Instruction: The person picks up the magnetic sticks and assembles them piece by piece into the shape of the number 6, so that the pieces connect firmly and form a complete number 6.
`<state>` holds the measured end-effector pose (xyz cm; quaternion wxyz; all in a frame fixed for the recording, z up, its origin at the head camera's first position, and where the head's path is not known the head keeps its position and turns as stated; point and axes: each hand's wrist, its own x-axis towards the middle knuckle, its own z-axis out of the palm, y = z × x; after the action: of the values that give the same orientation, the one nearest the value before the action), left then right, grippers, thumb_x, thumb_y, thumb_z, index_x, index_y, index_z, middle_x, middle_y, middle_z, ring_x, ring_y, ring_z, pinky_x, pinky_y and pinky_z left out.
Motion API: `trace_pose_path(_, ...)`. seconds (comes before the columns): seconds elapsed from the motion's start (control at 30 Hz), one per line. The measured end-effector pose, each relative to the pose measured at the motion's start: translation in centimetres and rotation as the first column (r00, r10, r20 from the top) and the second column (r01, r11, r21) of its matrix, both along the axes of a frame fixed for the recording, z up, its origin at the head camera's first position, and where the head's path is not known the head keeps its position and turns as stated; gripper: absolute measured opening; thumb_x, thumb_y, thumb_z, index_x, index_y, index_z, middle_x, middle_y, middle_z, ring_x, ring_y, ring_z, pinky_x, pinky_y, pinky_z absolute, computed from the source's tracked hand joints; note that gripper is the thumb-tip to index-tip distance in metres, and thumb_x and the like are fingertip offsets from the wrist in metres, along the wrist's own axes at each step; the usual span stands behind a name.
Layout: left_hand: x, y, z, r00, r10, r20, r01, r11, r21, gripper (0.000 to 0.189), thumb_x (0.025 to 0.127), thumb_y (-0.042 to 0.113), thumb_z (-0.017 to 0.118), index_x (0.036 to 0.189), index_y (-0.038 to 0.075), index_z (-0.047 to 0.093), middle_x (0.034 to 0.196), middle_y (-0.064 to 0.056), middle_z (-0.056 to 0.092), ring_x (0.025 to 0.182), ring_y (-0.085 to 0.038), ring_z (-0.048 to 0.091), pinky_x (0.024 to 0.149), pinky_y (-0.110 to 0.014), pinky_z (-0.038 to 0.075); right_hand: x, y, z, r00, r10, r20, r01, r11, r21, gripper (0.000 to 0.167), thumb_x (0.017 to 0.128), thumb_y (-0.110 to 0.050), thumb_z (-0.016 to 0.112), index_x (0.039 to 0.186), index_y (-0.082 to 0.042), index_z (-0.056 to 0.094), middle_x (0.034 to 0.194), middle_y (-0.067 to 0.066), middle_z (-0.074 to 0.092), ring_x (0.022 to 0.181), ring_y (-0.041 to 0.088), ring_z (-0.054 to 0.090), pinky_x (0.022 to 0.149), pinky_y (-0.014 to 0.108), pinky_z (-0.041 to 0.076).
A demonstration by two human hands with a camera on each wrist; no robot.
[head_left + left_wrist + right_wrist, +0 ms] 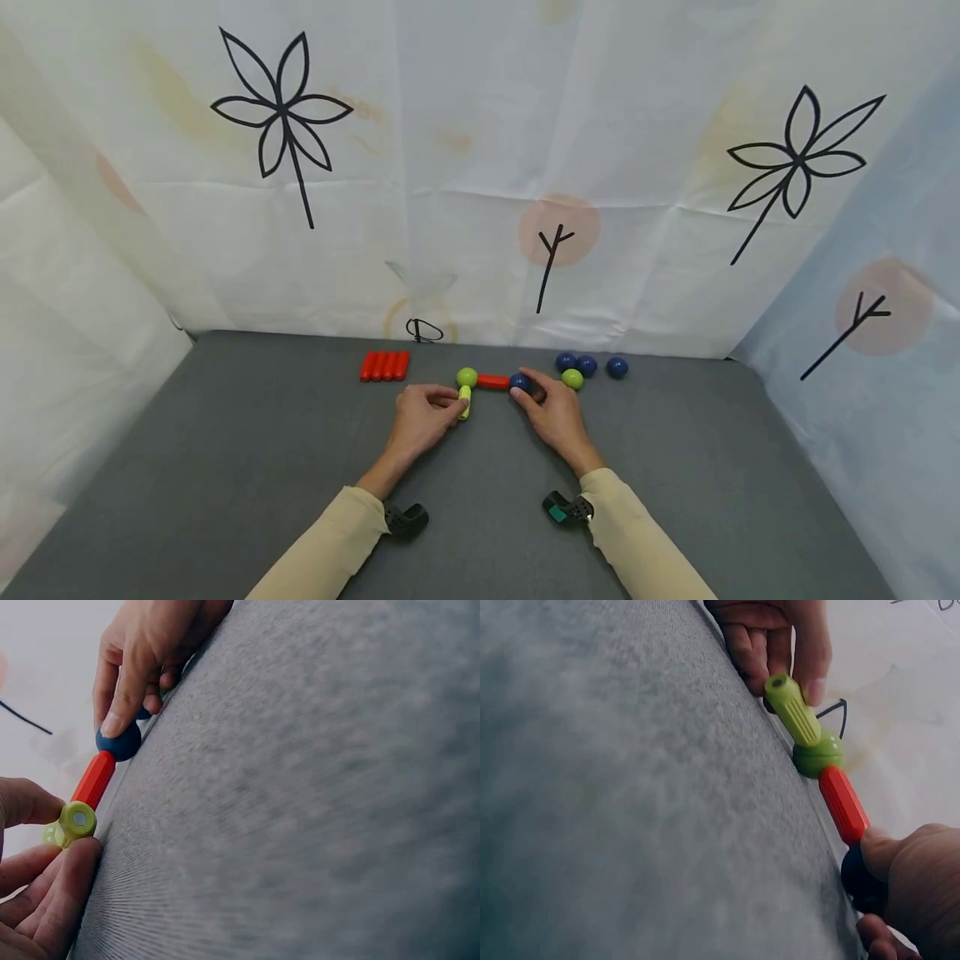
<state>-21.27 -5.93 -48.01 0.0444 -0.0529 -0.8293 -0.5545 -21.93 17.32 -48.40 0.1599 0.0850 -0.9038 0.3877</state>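
A green ball (467,377), a red rod (492,382) and a blue ball (520,382) form a joined line across the table. From the green ball a yellow-green rod (795,712) points toward the person; its near end shows a silvery disc in the left wrist view. The left hand (423,417) pinches this yellow-green rod between thumb and fingers. At the other end, the right hand (557,414) holds the blue ball, thumb on the near side and fingers beyond it. In the right wrist view the right thumb partly covers the blue ball.
Several red rods (385,366) lie side by side at the back left of the grey table (480,517). To the right of the hands are a loose green ball (572,379) and blue balls (617,367). A patterned white cloth (465,167) hangs behind the table.
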Motion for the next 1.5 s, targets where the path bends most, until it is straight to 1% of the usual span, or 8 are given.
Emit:
trace_pose_path(0.17,-0.7,0.2,0.0,0.999,0.04,-0.015,-0.04,0.999,-0.014,0.017,0.087,0.017,0.081,0.097,0.003,0.079,0.076,-0.003,0.073,0.06,-0.011,0.069,0.057,-0.029,0.055,-0.7,-0.6,0.3,0.999,-0.026,0.034,0.025,0.999,0.04,0.04,0.094,-0.025,0.075,0.129,-0.008,0.069,0.069,0.0,0.053,0.061,0.014,0.047,0.057,0.031,0.037)
trace_pose_path(0.33,-1.7,0.2,0.2,0.998,0.066,0.001,-0.066,0.997,-0.027,0.017,0.087,0.018,0.081,0.096,0.004,0.079,0.075,-0.002,0.073,0.06,-0.011,0.068,0.056,-0.029,0.054,-1.9,-1.0,0.5,0.996,-0.042,0.072,0.04,0.998,0.042,0.042,0.095,-0.026,0.074,0.133,-0.009,0.068,0.07,0.001,0.053,0.061,0.015,0.048,0.057,0.032,0.037)
trace_pose_path(0.47,-2.3,0.3,0.2,0.997,0.079,0.005,-0.079,0.996,-0.041,0.018,0.087,0.02,0.081,0.097,0.005,0.079,0.076,-0.002,0.073,0.06,-0.011,0.068,0.056,-0.028,0.054,-2.7,-1.1,0.6,0.996,-0.048,0.069,0.046,0.998,0.036,0.041,0.095,-0.024,0.074,0.133,-0.008,0.067,0.067,0.002,0.054,0.059,0.015,0.048,0.056,0.033,0.039)
trace_pose_path(0.63,-2.8,0.3,0.1,0.997,0.082,0.004,-0.082,0.996,-0.022,0.019,0.088,0.021,0.08,0.098,0.005,0.079,0.076,-0.003,0.073,0.062,-0.012,0.069,0.059,-0.029,0.055,-3.2,-1.2,0.6,0.996,-0.049,0.079,0.048,0.999,0.016,0.042,0.095,-0.024,0.074,0.133,-0.008,0.067,0.067,0.003,0.055,0.058,0.015,0.049,0.056,0.032,0.039)
trace_pose_path(0.83,-3.0,0.2,-0.1,0.996,0.092,-0.011,-0.092,0.996,-0.02,0.023,0.085,0.023,0.084,0.099,0.006,0.08,0.079,-0.003,0.075,0.065,-0.012,0.069,0.061,-0.031,0.055,-3.5,-1.2,0.6,0.994,-0.051,0.096,0.05,0.999,0.014,0.043,0.096,-0.025,0.073,0.134,-0.007,0.066,0.069,0.004,0.056,0.06,0.015,0.049,0.056,0.032,0.039)
trace_pose_path(1.07,-3.1,0.3,0.0,0.994,0.106,-0.027,-0.107,0.992,-0.07,0.026,0.082,0.027,0.087,0.097,0.007,0.08,0.08,-0.002,0.075,0.073,-0.015,0.07,0.067,-0.035,0.056,-3.4,-1.3,0.9,0.99,-0.06,0.124,0.06,0.998,0.009,0.043,0.097,-0.025,0.072,0.136,-0.008,0.065,0.071,0.005,0.055,0.062,0.017,0.049,0.058,0.032,0.038)
trace_pose_path(1.3,-3.2,0.6,-0.2,0.991,0.114,-0.065,-0.12,0.988,-0.096,0.025,0.081,0.026,0.088,0.094,0.006,0.08,0.079,-0.004,0.075,0.073,-0.018,0.071,0.068,-0.038,0.055,-3.3,-1.2,0.7,0.993,-0.047,0.108,0.047,0.999,-0.004,0.044,0.096,-0.025,0.072,0.136,-0.007,0.065,0.067,0.003,0.057,0.058,0.014,0.051,0.056,0.032,0.041)
trace_pose_path(1.5,-3.0,0.6,-0.2,0.991,0.128,-0.034,-0.131,0.987,-0.09,0.024,0.083,0.028,0.086,0.094,0.007,0.08,0.079,-0.003,0.075,0.073,-0.018,0.07,0.067,-0.038,0.055,-3.1,-1.1,0.7,0.995,-0.039,0.093,0.04,0.999,-0.013,0.045,0.096,-0.024,0.072,0.136,-0.006,0.064,0.066,0.004,0.059,0.055,0.013,0.051,0.053,0.031,0.042)
